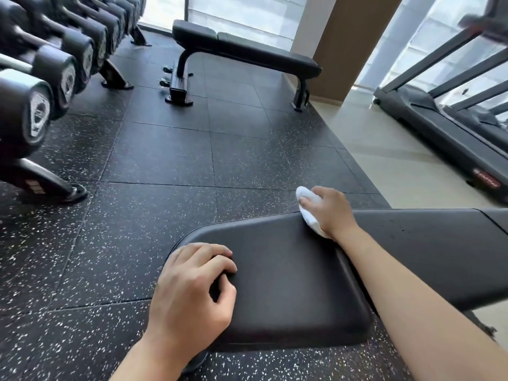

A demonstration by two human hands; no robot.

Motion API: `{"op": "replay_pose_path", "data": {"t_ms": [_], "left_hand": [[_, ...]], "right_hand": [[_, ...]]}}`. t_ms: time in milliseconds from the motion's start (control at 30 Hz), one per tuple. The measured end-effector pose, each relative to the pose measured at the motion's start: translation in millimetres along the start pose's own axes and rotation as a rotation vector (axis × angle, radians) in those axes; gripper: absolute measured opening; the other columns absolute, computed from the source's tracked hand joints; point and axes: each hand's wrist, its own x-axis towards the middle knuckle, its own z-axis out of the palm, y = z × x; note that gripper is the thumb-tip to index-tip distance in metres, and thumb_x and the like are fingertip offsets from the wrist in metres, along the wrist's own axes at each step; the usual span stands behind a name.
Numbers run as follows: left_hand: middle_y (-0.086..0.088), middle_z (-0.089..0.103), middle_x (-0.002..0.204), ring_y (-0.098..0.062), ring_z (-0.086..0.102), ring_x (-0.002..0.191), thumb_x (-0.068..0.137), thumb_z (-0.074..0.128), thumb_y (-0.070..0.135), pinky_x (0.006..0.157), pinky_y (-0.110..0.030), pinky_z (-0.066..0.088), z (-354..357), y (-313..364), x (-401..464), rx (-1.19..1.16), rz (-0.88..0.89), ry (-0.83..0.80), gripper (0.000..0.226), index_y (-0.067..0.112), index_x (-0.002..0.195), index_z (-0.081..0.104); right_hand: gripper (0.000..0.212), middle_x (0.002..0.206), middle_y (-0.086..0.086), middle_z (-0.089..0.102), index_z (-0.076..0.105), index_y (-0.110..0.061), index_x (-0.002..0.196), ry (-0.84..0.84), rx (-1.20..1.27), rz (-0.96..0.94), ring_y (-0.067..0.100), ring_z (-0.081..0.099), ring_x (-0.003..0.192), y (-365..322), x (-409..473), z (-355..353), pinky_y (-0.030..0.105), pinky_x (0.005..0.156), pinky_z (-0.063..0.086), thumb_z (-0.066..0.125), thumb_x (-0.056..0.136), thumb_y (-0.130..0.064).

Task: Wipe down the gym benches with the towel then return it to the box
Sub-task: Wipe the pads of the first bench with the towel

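Note:
A black padded gym bench [288, 273] lies right below me, its seat pad near and its long pad running off to the right. My right hand [330, 210] grips a bunched white towel [309, 209] against the bench's far edge, where the two pads meet. My left hand [192, 287] rests on the near-left corner of the seat pad with its fingers curled and nothing in them. A second black bench [247, 48] stands farther back by the window. No box is in sight.
A rack of black dumbbells [41, 86] lines the left side, its feet on the speckled rubber floor [165, 155]. A treadmill [445, 122] stands at the right on pale tiles. A brown pillar [327, 42] rises behind the far bench.

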Motion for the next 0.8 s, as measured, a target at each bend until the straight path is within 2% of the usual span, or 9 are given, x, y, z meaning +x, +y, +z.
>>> {"op": "replay_pose_path", "data": {"t_ms": [100, 200, 300, 400, 500, 600, 700, 800], "left_hand": [[0.019, 0.069, 0.104, -0.011, 0.064, 0.102, 0.077, 0.064, 0.017, 0.096, -0.037, 0.048, 0.4, -0.3, 0.1, 0.0, -0.007, -0.007, 0.014, 0.027, 0.083, 0.073], [0.018, 0.069, 0.104, -0.012, 0.064, 0.102, 0.079, 0.06, 0.02, 0.096, -0.037, 0.049, 2.5, -1.5, 0.1, 0.003, 0.004, 0.008, 0.015, 0.027, 0.083, 0.073], [0.016, 0.07, 0.104, -0.013, 0.064, 0.101, 0.08, 0.059, 0.018, 0.095, -0.034, 0.049, 2.7, -3.9, -2.1, -0.01, 0.023, 0.044, 0.015, 0.024, 0.081, 0.073], [0.014, 0.067, 0.1, -0.014, 0.062, 0.098, 0.08, 0.06, 0.011, 0.092, -0.03, 0.048, 0.9, -6.6, -3.7, -0.036, 0.036, 0.073, 0.014, 0.02, 0.077, 0.07], [0.014, 0.067, 0.096, -0.013, 0.062, 0.095, 0.079, 0.061, 0.009, 0.09, -0.033, 0.049, 1.2, -4.3, -3.1, -0.032, 0.021, 0.069, 0.015, 0.021, 0.073, 0.068], [0.015, 0.067, 0.093, -0.013, 0.062, 0.092, 0.077, 0.062, 0.008, 0.087, -0.034, 0.05, 2.0, -2.7, -1.9, -0.023, 0.014, 0.066, 0.016, 0.021, 0.071, 0.068], [0.013, 0.068, 0.09, -0.014, 0.063, 0.089, 0.076, 0.061, 0.006, 0.085, -0.035, 0.051, 2.1, -3.7, -2.3, -0.023, 0.009, 0.077, 0.016, 0.02, 0.07, 0.067], [0.012, 0.068, 0.089, -0.014, 0.062, 0.088, 0.076, 0.06, 0.005, 0.084, -0.035, 0.051, 3.1, -4.7, -2.8, -0.032, 0.014, 0.086, 0.016, 0.019, 0.069, 0.066]], "right_hand": [[0.044, 0.067, 0.001, 0.058, 0.043, -0.017, 0.067, -0.011, -0.106, -0.026, 0.036, 0.059, 0.079, -22.8, -6.3, 5.2, 0.037, 0.062, 0.032, 0.062, 0.089, -0.05], [0.04, 0.076, 0.003, 0.067, 0.044, -0.019, 0.071, 0.026, -0.118, -0.144, 0.034, 0.062, 0.081, -68.6, -40.3, 15.5, 0.035, 0.064, 0.028, 0.06, 0.089, -0.051], [0.036, 0.066, -0.004, 0.056, 0.04, -0.027, 0.073, -0.002, -0.013, -0.306, 0.021, 0.054, 0.064, -113.5, -95.5, 26.5, 0.035, 0.056, 0.027, 0.06, 0.088, -0.053], [0.032, 0.066, -0.012, 0.041, 0.045, -0.031, 0.08, -0.07, 0.035, -0.448, 0.007, 0.04, 0.061, -91.9, -143.6, 10.8, 0.03, 0.053, 0.037, 0.06, 0.089, -0.059], [0.043, 0.063, -0.008, 0.042, 0.045, -0.021, 0.075, -0.037, 0.068, -0.333, 0.014, 0.042, 0.06, -34.3, -147.9, -21.7, 0.038, 0.058, 0.042, 0.067, 0.087, -0.055], [0.036, 0.058, -0.006, 0.048, 0.052, -0.019, 0.075, 0.0, 0.093, -0.09, 0.023, 0.05, 0.061, -0.1, -102.5, -32.7, 0.04, 0.062, 0.043, 0.074, 0.086, -0.045], [0.037, 0.065, 0.0, 0.058, 0.05, -0.015, 0.073, 0.052, 0.044, 0.019, 0.034, 0.057, 0.073, -6.2, -51.0, -14.9, 0.041, 0.065, 0.041, 0.068, 0.09, -0.042], [0.037, 0.08, 0.004, 0.068, 0.051, -0.018, 0.077, 0.057, -0.115, -0.03, 0.035, 0.062, 0.084, -41.3, -29.5, 8.0, 0.037, 0.065, 0.033, 0.059, 0.091, -0.051]]}}
